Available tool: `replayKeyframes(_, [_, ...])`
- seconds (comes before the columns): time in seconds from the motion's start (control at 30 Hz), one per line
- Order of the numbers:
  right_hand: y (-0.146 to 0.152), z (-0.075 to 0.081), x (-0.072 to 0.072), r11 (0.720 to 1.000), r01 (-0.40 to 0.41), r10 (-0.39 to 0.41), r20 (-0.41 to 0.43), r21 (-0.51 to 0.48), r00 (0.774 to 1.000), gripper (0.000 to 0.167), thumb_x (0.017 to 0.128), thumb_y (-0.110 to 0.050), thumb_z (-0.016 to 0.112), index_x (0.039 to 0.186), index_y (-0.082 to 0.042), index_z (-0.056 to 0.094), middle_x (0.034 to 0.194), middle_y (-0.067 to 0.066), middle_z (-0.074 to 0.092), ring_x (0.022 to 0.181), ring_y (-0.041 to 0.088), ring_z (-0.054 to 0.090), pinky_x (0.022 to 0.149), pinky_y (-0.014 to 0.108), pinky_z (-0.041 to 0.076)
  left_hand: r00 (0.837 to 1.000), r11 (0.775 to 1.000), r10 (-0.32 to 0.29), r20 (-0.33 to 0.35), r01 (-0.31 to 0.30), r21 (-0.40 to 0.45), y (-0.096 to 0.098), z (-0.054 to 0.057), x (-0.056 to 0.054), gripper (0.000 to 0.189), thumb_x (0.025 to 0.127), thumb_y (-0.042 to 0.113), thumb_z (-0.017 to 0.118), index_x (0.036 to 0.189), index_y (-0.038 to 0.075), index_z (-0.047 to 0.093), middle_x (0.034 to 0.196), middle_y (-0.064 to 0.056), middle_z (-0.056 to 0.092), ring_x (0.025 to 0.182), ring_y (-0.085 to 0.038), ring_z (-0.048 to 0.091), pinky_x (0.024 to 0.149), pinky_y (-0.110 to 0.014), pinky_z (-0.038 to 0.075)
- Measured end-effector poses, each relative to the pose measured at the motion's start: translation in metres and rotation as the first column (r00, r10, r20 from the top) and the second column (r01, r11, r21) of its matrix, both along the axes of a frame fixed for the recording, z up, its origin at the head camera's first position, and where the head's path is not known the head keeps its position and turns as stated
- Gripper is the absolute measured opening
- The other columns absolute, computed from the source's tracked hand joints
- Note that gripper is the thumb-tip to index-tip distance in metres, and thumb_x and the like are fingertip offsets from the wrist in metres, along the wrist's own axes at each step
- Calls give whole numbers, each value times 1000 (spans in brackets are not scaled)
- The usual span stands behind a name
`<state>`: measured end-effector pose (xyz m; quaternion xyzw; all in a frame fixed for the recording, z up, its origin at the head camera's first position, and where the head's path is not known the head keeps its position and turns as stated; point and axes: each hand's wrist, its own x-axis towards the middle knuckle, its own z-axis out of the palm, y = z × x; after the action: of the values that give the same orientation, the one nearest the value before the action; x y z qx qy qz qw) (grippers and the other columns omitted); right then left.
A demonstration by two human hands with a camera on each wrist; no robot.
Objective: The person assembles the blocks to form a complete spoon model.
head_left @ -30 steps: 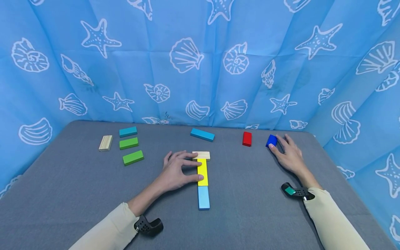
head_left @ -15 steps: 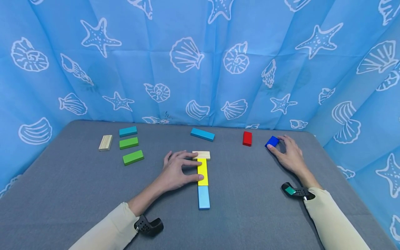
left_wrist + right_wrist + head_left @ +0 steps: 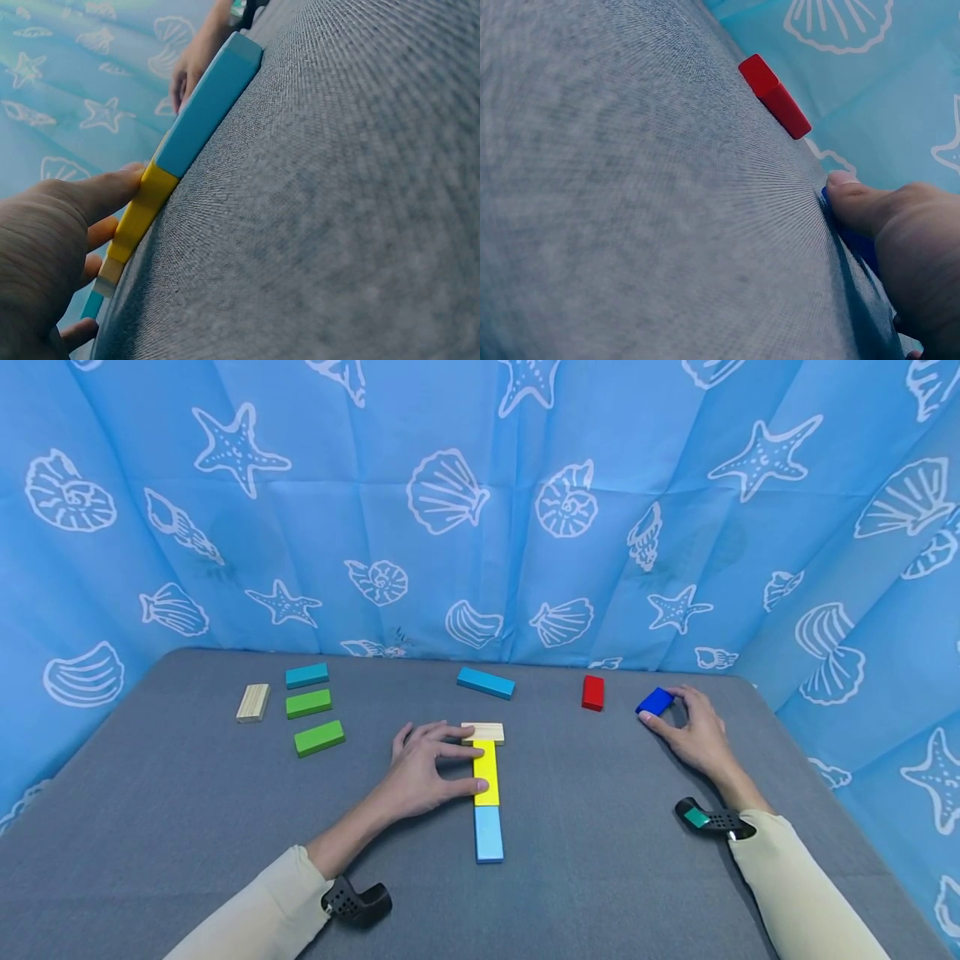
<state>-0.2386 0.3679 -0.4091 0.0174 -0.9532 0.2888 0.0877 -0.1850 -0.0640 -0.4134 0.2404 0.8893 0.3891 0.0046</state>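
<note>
Ten blocks (image 3: 592, 692): the spread left hand (image 3: 426, 775) touches one yellow block (image 3: 489, 769), right hand (image 3: 698, 732) pinches one dark blue block (image 3: 656, 701)

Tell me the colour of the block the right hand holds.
Deep blue; the block shows best in the head view.

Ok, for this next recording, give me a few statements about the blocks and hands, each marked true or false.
1. The right hand pinches the dark blue block. True.
2. The red block touches the dark blue block. False: the red block lies apart from it.
3. The left hand touches the yellow block. True.
4. The light blue block lies between the yellow block and the central wooden block. False: the yellow block is the middle one.
5. Two green blocks lie left of the yellow block. True.
</note>
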Motion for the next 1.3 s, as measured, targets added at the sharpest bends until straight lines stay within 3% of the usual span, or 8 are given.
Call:
replayKeyframes(0.23, [-2, 7, 1, 998, 15, -13, 43, -69, 999, 81, 98, -42, 67, 151, 8, 31, 151, 41, 27, 138, 59, 27, 108, 73, 24, 1000, 1000, -3, 2, 3, 3, -1, 1, 1, 43, 83, 40, 84, 122, 23, 76, 146, 3, 56, 147, -33, 31, 116, -67, -1])
replayKeyframes(0.47, [-7, 20, 3, 993, -10, 15, 35, -119, 999, 79, 97, -42, 68, 151, 5, 34, 151, 38, 29, 139, 58, 27, 106, 75, 26, 1000, 1000, -4, 3, 4, 3, -1, 1, 0, 44, 83, 40, 84, 122, 23, 76, 146, 4, 56, 148, -33, 31, 116, -67, -1])
replayKeyframes(1.0, [-53, 47, 18, 980, -176, 173, -33, -92, 984, 72, 94, -36, 73, 148, 1, 42, 146, 29, 41, 134, 48, 38, 106, 70, 31, 1000, 1000, -8, 4, 8, 10, -1, 0, 0, 44, 83, 41, 84, 122, 23, 76, 146, 4, 56, 148, -33, 31, 116, -67, -2])
replayKeyframes(1.3, [-80, 53, 29, 935, -315, 306, -84, -161, 949, 64, 93, -26, 76, 145, -2, 47, 142, 21, 48, 131, 41, 45, 106, 66, 36, 1000, 1000, -3, 19, 3, 6, -1, 1, 0, 43, 83, 41, 84, 122, 23, 76, 146, 4, 56, 148, -33, 31, 116, -66, -3])
